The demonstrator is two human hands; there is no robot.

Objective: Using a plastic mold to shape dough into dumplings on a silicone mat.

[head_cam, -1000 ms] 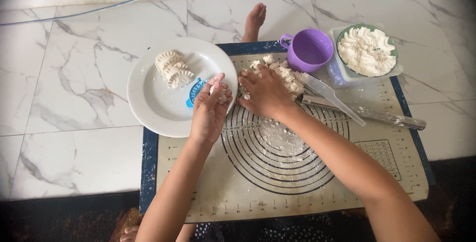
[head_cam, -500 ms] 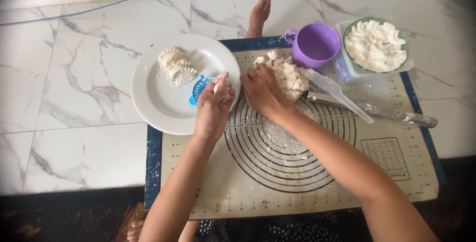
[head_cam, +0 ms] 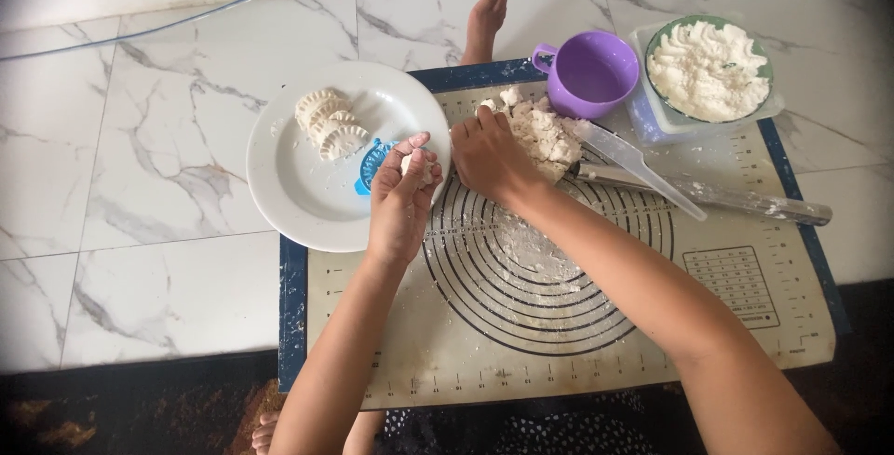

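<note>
Head view: left hand (head_cam: 402, 196) pinched shut on a small white dough piece (head_cam: 416, 164), held just over the near right rim of the round white plate (head_cam: 289, 190). Half a second ago the same hand sat in much the same spot, fingers curled the same way, so little change there. Right hand (head_cam: 489, 152) lies palm down on the lumpy white dough pile (head_cam: 545, 134) at the far edge of the beige silicone pastry mat with printed circles (head_cam: 577, 325); fingers bent into the pile, cannot tell if they grip a lump or just press. It was on the pile a second ago too; only the camera has shifted a little.

Three or so crimped white dumplings (head_cam: 328, 122) lie together on the far left part of the plate, count same as earlier, none added. Blue round mark (head_cam: 372, 168) shows on the plate beside the left hand.

Purple plastic mug (head_cam: 589, 73) stands at the far edge of the mat, just beside the pile. Green-rimmed bowl of white filling (head_cam: 710, 66) sits in a clear tray at the far right corner. Clear plastic scraper (head_cam: 643, 168) and floury metal rolling pin (head_cam: 708, 196) lie across the right side of the mat. Flour smeared over the circles. Bare foot (head_cam: 484, 19) on the marble floor (head_cam: 140, 185) beyond the mat.
</note>
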